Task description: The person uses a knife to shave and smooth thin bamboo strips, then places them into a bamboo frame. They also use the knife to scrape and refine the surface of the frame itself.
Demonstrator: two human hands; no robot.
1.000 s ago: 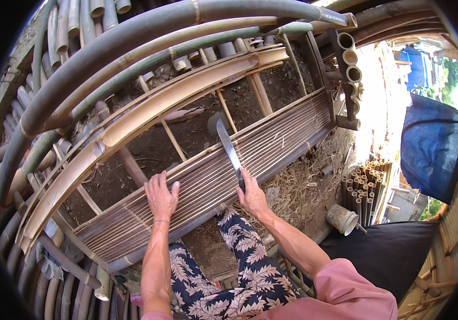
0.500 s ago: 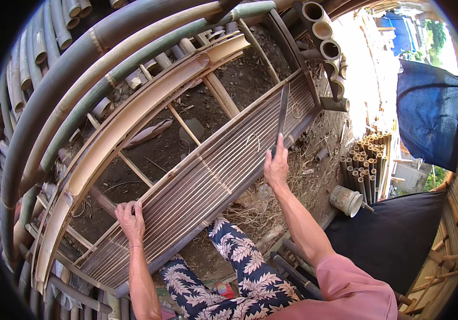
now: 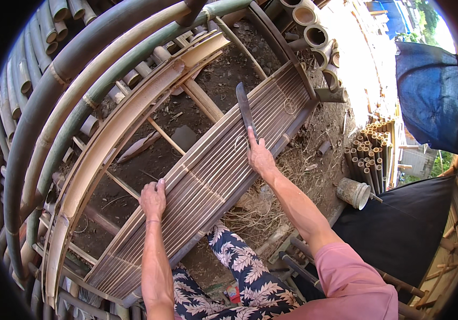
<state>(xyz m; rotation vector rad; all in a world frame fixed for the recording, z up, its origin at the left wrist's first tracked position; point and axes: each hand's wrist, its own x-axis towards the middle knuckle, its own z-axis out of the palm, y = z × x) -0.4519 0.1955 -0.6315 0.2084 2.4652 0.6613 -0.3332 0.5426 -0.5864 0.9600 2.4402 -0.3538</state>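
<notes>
A long bench-like frame with narrow dark bamboo slats point(image 3: 197, 186) lies slantwise in front of me, pale strips showing between the slats. My left hand point(image 3: 153, 198) is closed over its far rail, fingers curled over the edge and partly hidden, thumb up. In my right hand point(image 3: 261, 159) is a machete point(image 3: 244, 104) with a dark blade. The index finger stretches along it, the other fingers wrap the handle, and the blade points away over the slats and far rail. A thin curl of bamboo fibre point(image 3: 290, 105) lies on the slats near the right end.
Beyond the slats, a curved split bamboo piece point(image 3: 106, 144) and crossbars point(image 3: 203, 100) span dark soil. Thick bent poles point(image 3: 61, 74) arch at the left. Shavings point(image 3: 261, 213) litter the ground. A dirty bucket point(image 3: 352, 193) and upright bamboo lengths point(image 3: 368, 160) stand at the right.
My left hand has slid along the far rail toward the right. My right hand has moved left with the machete, whose tip has swung leftward to the far rail. The view has shifted slightly.
</notes>
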